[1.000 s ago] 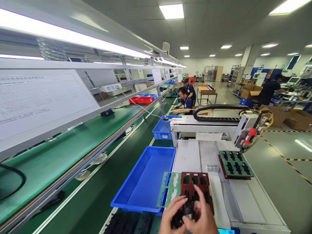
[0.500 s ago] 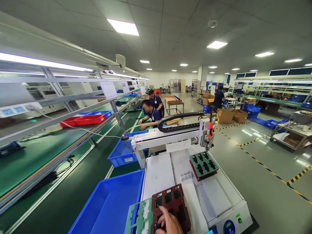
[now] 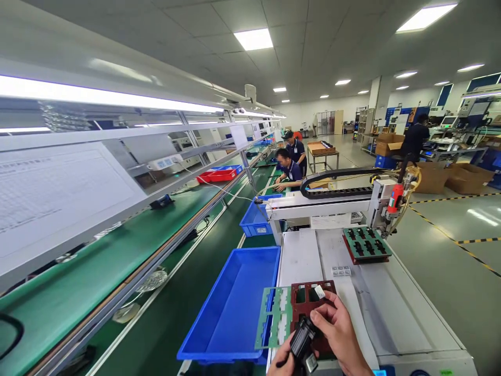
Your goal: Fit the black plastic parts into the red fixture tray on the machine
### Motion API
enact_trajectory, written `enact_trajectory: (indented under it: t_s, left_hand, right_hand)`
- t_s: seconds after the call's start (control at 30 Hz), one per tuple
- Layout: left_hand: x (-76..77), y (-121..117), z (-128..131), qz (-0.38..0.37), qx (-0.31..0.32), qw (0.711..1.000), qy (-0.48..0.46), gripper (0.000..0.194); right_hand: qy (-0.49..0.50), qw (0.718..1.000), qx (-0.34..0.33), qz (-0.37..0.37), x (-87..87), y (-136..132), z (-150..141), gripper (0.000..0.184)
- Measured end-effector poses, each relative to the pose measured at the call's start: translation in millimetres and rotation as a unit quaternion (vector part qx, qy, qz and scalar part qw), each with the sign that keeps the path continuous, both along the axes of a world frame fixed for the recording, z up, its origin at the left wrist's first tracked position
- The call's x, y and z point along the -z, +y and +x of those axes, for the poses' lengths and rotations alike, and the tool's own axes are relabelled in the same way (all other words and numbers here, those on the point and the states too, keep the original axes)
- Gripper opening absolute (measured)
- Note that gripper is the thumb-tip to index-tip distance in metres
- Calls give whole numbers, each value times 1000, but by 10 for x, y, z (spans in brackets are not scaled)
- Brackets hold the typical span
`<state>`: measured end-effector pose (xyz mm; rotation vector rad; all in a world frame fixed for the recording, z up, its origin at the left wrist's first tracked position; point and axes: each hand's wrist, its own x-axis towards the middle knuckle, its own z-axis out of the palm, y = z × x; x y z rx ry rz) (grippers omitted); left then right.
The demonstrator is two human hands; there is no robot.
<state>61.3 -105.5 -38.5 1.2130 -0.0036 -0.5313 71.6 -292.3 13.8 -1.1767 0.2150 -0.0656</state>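
Note:
At the bottom of the head view, my left hand (image 3: 282, 361) grips a black cylindrical part (image 3: 302, 337), whose lower end carries a light label-like patch. My right hand (image 3: 341, 330) is beside it, thumb and fingers bent, with a small white piece (image 3: 320, 291) at its fingertips. The thumb comes close to the black part; whether they touch I cannot tell. Beneath both hands lies a dark red tray with square cut-outs (image 3: 294, 308), partly covered by them. A light green cut-out plate (image 3: 270, 318) adjoins its left side, overlapping the blue bin's edge.
A blue bin (image 3: 235, 292) stands left of the white machine bed (image 3: 301, 256). Farther back, a green-topped fixture (image 3: 366, 243) holds several black parts below the machine's red-bodied head (image 3: 395, 198). A white label sheet (image 3: 341, 271) lies nearby. Co-workers (image 3: 289, 169) sit along the green conveyor line.
My view has swung left, so the scene sits farther right. My left hand has come into sight holding the black part, and my right hand now has a white piece at its fingertips.

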Motion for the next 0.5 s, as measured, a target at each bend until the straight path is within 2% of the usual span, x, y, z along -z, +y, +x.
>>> enact_trajectory:
  t_s: [0.13, 0.23, 0.3, 0.37, 0.43, 0.5]
  left_hand:
    - [37, -101, -68, 66, 1, 998, 1, 77]
    - [65, -113, -121, 55, 3, 998, 4, 81]
    - [82, -114, -138, 55, -9, 998, -19, 88]
    - [79, -106, -127, 88, -49, 991, -85, 86]
    - [37, -85, -93, 145, -95, 970, -171, 78]
    - [-48, -54, -51, 204, -111, 944, -233, 69]
  right_hand:
    - [23, 999, -22, 38, -59, 33, -149, 80]
    - [1, 998, -54, 33, -116, -6, -220, 71]
    - [-24, 997, -67, -18, -134, -61, -259, 63]
    - [-50, 992, -50, -107, -131, -119, -297, 51]
    - [-79, 980, -18, -183, -111, -161, -339, 37]
    - [-92, 973, -29, -211, -83, -174, -382, 35]
